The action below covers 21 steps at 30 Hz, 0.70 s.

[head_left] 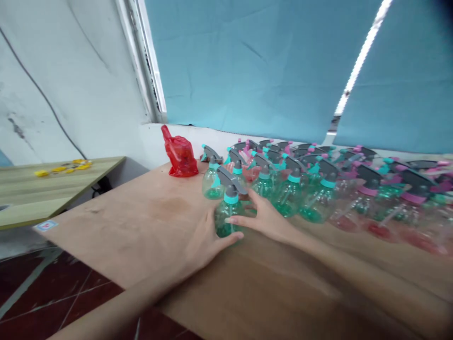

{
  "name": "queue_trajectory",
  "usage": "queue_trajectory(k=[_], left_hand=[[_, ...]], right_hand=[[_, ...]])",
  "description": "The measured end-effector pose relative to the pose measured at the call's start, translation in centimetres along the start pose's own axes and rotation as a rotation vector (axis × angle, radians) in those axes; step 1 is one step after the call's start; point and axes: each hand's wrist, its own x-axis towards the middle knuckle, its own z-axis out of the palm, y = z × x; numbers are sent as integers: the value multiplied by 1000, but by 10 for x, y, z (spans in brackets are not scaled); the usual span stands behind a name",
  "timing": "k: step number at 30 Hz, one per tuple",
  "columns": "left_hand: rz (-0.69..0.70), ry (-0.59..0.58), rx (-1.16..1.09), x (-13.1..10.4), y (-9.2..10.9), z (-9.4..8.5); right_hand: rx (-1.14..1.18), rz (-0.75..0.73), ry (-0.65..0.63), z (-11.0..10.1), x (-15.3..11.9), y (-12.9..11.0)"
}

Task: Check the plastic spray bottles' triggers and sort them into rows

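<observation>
A clear green spray bottle (225,210) with a turquoise collar and a grey trigger head stands upright between my hands at the table's middle. My left hand (202,240) is wrapped round the lower left of its body, thumb across the front. From the right, my right hand (269,218) grips the same bottle, its thumb on the front and its fingers behind, by the neck. Those fingertips are partly hidden. Just behind is another green spray bottle (213,182) with a turquoise trigger.
Rows of green and pink spray bottles (311,198) fill the table's right and back. A knotted red plastic bag (181,156) sits at the back left of the wooden table (141,231). Yellow pieces (71,166) lie on a separate table (31,193) at far left.
</observation>
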Motion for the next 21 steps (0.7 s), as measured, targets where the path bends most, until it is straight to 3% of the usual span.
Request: queue_trajectory(k=[4, 10, 15, 21], left_hand=[[61, -148, 88, -8, 32, 37], [86, -291, 37, -8, 71, 88], [46, -387, 77, -7, 95, 124], [121, -436, 124, -6, 121, 158]], right_hand=[[-25, -29, 111, -25, -27, -7], [60, 82, 333, -65, -63, -9], [52, 57, 373, -98, -87, -11], [38, 57, 453, -127, -111, -3]])
